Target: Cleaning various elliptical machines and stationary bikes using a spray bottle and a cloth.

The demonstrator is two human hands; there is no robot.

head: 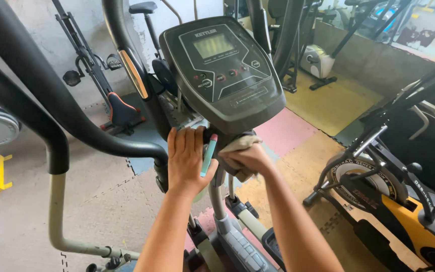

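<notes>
Filling the middle of the view, a dark elliptical trainer point(227, 236) rises from the near edge, its curved black handlebar point(51, 95) sweeping in from the far left. At the top of its post sits the grey console point(227, 70), a tilted panel with a small pale screen and a row of round buttons. Beneath lies the floor point(101, 201) of grey, pink and tan mats. A yellow and black exercise bike point(393, 201) stands to the right, and a slim upright bike point(101, 85) leans at the wall, far left.

Both bare forearms reach up from the near edge to the underside of the console. The left hand point(187, 158) lies flat, back upward, fingers point(185, 138) stretched together and pressed against the post just under the console's near-left rim. A slim teal tube with a pink tip point(208, 155) runs upright along the thumb side of that hand, tucked against it, tip pointing up beside the console's lower edge; what pins it there I cannot tell. The right hand point(250, 158) is curled tight around a crumpled beige cloth point(237, 146), which bunches out above and below the knuckles and presses against the post just right of the tube. The two hands are almost touching.
</notes>
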